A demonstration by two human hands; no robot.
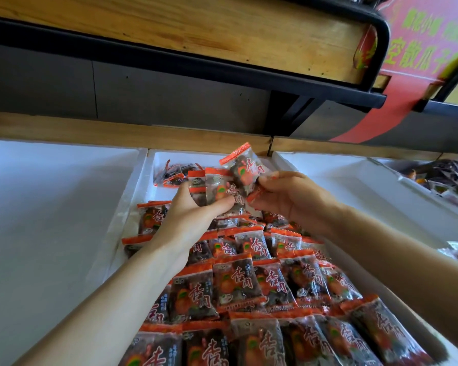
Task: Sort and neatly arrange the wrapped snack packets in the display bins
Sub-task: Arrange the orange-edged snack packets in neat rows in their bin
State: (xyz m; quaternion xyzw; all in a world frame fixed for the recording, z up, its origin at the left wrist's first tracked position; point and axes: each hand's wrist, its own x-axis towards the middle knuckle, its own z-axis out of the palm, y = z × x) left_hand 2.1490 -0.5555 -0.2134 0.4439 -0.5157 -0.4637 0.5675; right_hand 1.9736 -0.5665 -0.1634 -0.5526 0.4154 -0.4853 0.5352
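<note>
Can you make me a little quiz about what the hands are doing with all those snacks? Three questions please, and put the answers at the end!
1. True or false: the left hand and the right hand are both holding orange-edged clear-wrapped snack packets.
2. In the middle white foam bin, how do the nearer packets lie? A) in a jumbled heap B) in overlapping rows C) rolled into balls
3. Fill in the blank: the sealed strip along the top of each packet is coloured ____.

Key: 1 true; 2 B; 3 orange.
</note>
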